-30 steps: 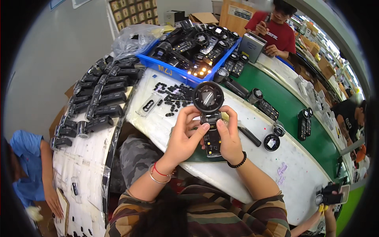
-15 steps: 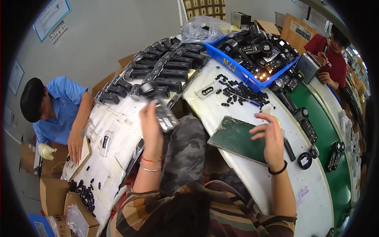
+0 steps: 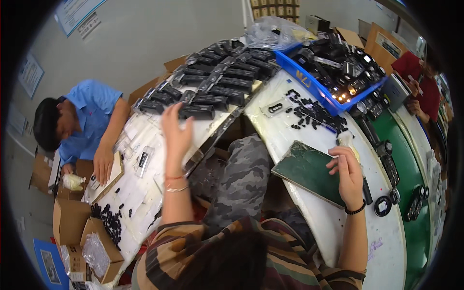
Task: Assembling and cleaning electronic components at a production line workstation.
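My left hand [image 3: 177, 133] hovers over the left table, its fingers spread with nothing between them. Just beyond its fingertips lies a black rectangular device [image 3: 197, 112], at the near end of rows of similar black devices [image 3: 229, 94] with clear parts at their ends. Above the right end of a dark green board [image 3: 307, 170], my right hand [image 3: 349, 176] is held with loosely bent fingers, holding nothing. The board rests tilted across the edge of the right table [image 3: 333, 227]. Partly behind the right hand is a dark handle-like tool [image 3: 367, 192].
A blue bin [image 3: 309, 87] piled with black devices stands at the far right. Small black parts [image 3: 314, 111] lie before it. A co-worker in blue [image 3: 92, 116] leans over the left table; another in red [image 3: 425, 87] is far right. An open carton [image 3: 104, 251] stands lower left.
My left hand has let go of the black device it held and moved up and left towards the rows. My right hand stays above the board. The whole view has shifted slightly.
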Demonstrator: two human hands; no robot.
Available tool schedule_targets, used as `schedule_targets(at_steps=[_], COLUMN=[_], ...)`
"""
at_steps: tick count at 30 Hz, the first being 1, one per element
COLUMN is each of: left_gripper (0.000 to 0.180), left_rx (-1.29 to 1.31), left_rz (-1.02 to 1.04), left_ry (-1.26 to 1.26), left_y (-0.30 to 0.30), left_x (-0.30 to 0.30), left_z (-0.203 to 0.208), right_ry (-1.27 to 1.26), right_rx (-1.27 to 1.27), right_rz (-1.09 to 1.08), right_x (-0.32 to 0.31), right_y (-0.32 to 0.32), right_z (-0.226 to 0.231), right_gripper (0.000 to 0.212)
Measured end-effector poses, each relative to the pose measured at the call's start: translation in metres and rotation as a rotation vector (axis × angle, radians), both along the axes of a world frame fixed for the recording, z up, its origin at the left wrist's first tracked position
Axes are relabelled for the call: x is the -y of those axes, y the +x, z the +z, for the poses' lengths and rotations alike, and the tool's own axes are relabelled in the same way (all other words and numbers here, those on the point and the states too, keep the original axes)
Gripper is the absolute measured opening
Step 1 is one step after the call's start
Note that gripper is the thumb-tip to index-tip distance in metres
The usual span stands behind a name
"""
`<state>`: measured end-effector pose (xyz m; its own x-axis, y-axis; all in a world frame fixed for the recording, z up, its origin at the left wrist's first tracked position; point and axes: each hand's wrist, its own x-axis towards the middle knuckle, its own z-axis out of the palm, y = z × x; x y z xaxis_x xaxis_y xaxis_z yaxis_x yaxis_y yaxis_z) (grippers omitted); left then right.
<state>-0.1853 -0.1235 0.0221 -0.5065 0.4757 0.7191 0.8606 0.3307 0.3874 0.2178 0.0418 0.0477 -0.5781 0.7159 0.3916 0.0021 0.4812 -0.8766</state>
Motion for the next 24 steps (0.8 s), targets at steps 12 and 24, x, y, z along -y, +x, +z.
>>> schedule_targets(at_steps=[12, 24], left_gripper=[0.051, 0.038], left_rx=[0.243, 0.774], left_rz=[0.324, -1.372], left_ry=[-0.490, -0.312], left_y=[-0.061, 0.199], left_x=[0.133, -0.099], left_z=[0.020, 0.009], right_ry=[0.182, 0.261], right_rx=[0.321, 0.734], right_rz=[-0.219, -0.167], right_x=[-0.061, -0.107], right_y=[0.000, -0.082], right_z=[-0.008, -0.027], right_gripper=[0.017, 0.021])
